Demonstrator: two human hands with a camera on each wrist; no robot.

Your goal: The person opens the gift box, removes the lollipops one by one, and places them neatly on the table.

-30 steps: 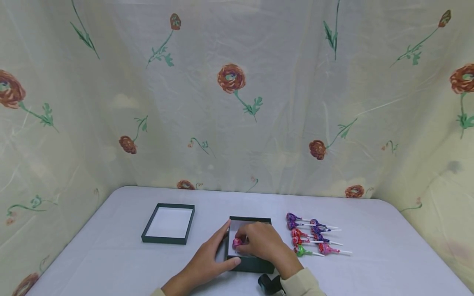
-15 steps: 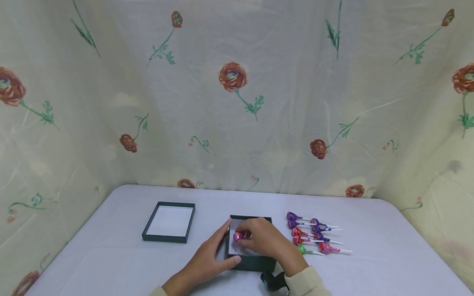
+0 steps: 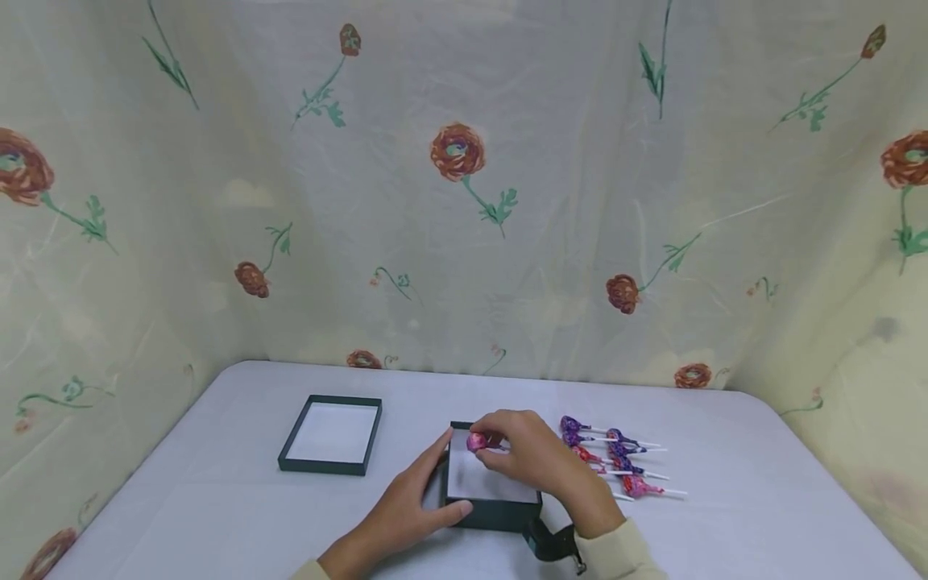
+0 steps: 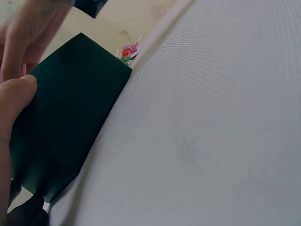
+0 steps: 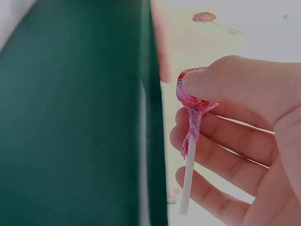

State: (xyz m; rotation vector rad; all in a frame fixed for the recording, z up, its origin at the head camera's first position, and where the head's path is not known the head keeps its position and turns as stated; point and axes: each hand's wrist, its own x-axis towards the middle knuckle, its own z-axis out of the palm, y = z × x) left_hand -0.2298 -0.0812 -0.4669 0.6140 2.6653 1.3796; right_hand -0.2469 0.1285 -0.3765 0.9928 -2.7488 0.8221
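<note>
A dark green box [image 3: 500, 514] with a white inside stands on the table's near middle. My left hand [image 3: 416, 499] holds its left side, thumb on the front wall and fingers along the left wall; the left wrist view shows my thumb [image 4: 14, 101] on the box's green outer wall [image 4: 70, 122]. Over the box's far edge, my right hand [image 3: 522, 455] pinches a pink wrapped lollipop [image 3: 477, 441]. In the right wrist view the lollipop [image 5: 190, 113] hangs head up between thumb and fingers, beside the box wall [image 5: 84, 117].
The box's lid [image 3: 331, 435] lies open side up to the left. Several wrapped lollipops [image 3: 616, 463] lie in rows right of the box. A flowered cloth [image 3: 464, 185] closes off the back and sides of the white table [image 3: 725, 499].
My right hand has lifted the pink lollipop from low in the box's near part up to its far edge. The left hand has stayed on the box.
</note>
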